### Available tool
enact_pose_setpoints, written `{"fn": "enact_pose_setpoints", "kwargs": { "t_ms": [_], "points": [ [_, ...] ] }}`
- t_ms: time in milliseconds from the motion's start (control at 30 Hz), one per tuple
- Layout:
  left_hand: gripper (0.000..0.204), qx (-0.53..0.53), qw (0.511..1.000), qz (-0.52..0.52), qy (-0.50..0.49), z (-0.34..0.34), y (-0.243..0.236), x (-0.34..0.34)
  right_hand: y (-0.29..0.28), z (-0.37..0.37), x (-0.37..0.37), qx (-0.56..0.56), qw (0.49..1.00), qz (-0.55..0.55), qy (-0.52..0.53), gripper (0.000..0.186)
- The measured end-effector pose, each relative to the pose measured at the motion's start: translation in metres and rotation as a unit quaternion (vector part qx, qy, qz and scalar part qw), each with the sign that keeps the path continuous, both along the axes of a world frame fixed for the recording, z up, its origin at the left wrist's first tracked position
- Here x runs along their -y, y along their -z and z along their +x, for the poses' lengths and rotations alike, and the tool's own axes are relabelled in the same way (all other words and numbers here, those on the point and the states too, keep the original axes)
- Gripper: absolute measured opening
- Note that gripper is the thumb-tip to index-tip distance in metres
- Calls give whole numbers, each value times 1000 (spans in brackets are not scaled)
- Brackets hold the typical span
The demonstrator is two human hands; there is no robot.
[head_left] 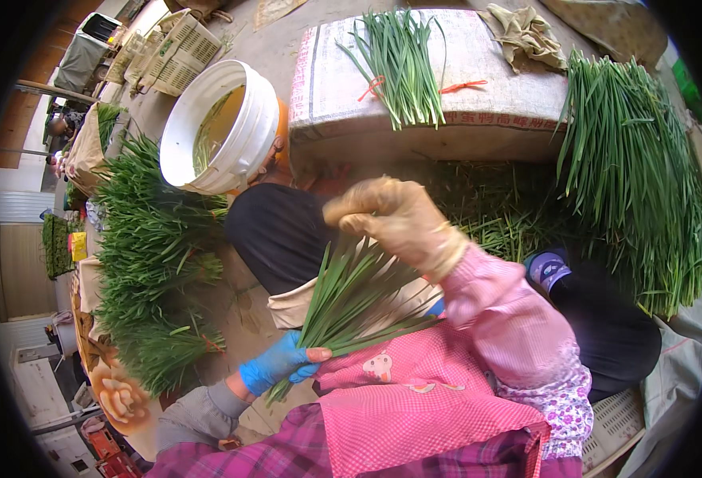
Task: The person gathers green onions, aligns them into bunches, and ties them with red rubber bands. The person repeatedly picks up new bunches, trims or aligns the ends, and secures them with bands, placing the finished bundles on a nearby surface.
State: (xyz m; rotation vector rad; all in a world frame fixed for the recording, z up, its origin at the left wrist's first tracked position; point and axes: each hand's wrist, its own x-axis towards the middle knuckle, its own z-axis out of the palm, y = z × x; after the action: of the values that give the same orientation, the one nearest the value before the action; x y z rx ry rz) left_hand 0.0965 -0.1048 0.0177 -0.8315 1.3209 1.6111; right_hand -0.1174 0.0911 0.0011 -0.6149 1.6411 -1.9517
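Observation:
My left hand [279, 366], in a blue glove with the thumb bare, is closed round the lower end of a loose bunch of chives [347, 299]. The leaves fan out up and to the right above my lap. Over their upper ends is my right hand [403, 219] in a tan rubber glove. Its fingers are curled and pressed together; whether anything is pinched in them is hidden. Ahead, a bundle of chives [405, 68] lies on a cloth-covered bench [319, 88], with a red tie [462, 86] beside it.
A white bucket [259, 135] with murky water stands left of the bench. Stacked chive bundles [152, 239] line the left side; a tall heap of chives [630, 183] rises at the right. Loose leaves [510, 207] litter the ground below the bench. A crumpled cloth [526, 36] lies at the bench's far right.

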Motion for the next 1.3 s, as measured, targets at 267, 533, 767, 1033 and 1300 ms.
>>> {"fn": "enact_pose_setpoints", "kwargs": {
  "t_ms": [267,533,767,1033,1300],
  "points": [
    [23,-238,922,-299,-57,-27,-56,46,35,-48,-54,82,968,-144,189,23],
    [97,-396,487,-671,395,-56,-57,75,49,-18,-98,103,942,91,305,26],
    [92,-376,501,-666,406,-57,-58,71,66,-17,-95,141,950,35,276,13],
    [92,-382,504,-663,401,-58,-59,70,25,-9,-35,155,987,46,19,21],
    [88,-339,513,-655,439,-68,-72,65,26,-14,-2,-180,949,173,192,3]
  ]
}}
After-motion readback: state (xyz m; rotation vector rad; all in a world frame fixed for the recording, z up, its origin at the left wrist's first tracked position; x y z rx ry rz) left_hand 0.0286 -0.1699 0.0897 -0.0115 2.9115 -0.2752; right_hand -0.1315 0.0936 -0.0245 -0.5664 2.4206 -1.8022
